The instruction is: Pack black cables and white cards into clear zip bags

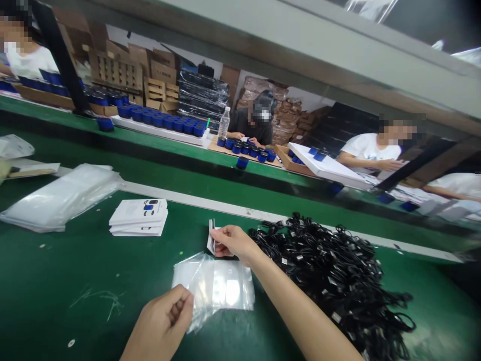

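A clear plastic bag [218,286] is pinched at its 8 o'clock edge by the closed fingers of the left hand [163,323], low on the green surface [75,291]. A small folded leaflet [211,239] is gripped by the right hand [233,241] — just at the bag's 12 o'clock. Black cables [330,281] are heaped at 3 o'clock — white booklets [139,216] at 10.

Tilted head-worn view, forward and down, close over left hand [162,321] and right hand [233,242].
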A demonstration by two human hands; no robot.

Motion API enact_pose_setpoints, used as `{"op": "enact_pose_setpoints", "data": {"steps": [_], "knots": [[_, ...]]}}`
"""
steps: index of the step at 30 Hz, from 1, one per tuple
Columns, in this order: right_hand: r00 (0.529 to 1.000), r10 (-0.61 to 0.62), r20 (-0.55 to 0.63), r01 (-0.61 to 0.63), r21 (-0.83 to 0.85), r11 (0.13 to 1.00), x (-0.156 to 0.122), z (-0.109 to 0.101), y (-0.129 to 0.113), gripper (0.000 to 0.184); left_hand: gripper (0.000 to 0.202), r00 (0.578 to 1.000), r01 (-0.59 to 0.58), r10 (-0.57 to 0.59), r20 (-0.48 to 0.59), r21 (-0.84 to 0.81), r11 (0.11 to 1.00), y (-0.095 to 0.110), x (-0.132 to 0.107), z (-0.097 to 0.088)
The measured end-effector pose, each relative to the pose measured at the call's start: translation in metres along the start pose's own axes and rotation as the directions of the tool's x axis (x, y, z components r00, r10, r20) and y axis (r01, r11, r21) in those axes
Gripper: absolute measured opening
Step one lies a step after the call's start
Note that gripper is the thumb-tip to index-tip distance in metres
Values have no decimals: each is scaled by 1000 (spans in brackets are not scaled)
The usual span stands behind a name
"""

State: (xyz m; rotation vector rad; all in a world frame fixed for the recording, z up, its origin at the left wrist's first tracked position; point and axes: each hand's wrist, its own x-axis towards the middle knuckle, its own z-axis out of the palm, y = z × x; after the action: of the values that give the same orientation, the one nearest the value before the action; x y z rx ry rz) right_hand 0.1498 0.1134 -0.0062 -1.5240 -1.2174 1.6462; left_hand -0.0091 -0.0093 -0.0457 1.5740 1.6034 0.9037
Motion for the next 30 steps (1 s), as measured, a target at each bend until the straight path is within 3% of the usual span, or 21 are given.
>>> {"op": "enact_pose_setpoints", "data": {"steps": [4, 7, 14, 17, 21, 24, 27, 30], "knots": [[1000, -5, 20, 6, -62, 998, -4, -10, 3, 24, 36, 1000, 22, -22, 14, -17, 1000, -1, 0, -3], [993, -88, -79, 77, -138, 987, -10, -19, 10, 26, 36, 996, 83, -79, 42, -93, 992, 2, 0, -6], [868, -419, -267, 277, -440, 854, -32, -28, 11, 34, 36, 984, 176, -165, 67, -223, 959, 16, 4, -11], [836, -469, -286, 276, -518, 809, -31, -28, 9, 38, 36, 985, 169, -154, 83, -227, 959, 18, 4, -10], [864, -456, -214, 272, -564, 779, -16, -25, 10, 35, 37, 978, 194, -172, 119, -217, 957, 14, 1, -7], [872, -454, -186, 253, -622, 741, -8, -23, 8, 49, 36, 972, 221, -198, 127, -208, 953, 12, -1, -6], [843, -489, -222, 196, -722, 664, -8, -20, 4, 53, 35, 971, 228, -206, 124, -201, 953, 12, -2, -6], [794, -546, -269, 111, -818, 564, -17, -17, -1, 37, 37, 972, 223, -202, 123, -193, 955, 13, -2, -6]]}}
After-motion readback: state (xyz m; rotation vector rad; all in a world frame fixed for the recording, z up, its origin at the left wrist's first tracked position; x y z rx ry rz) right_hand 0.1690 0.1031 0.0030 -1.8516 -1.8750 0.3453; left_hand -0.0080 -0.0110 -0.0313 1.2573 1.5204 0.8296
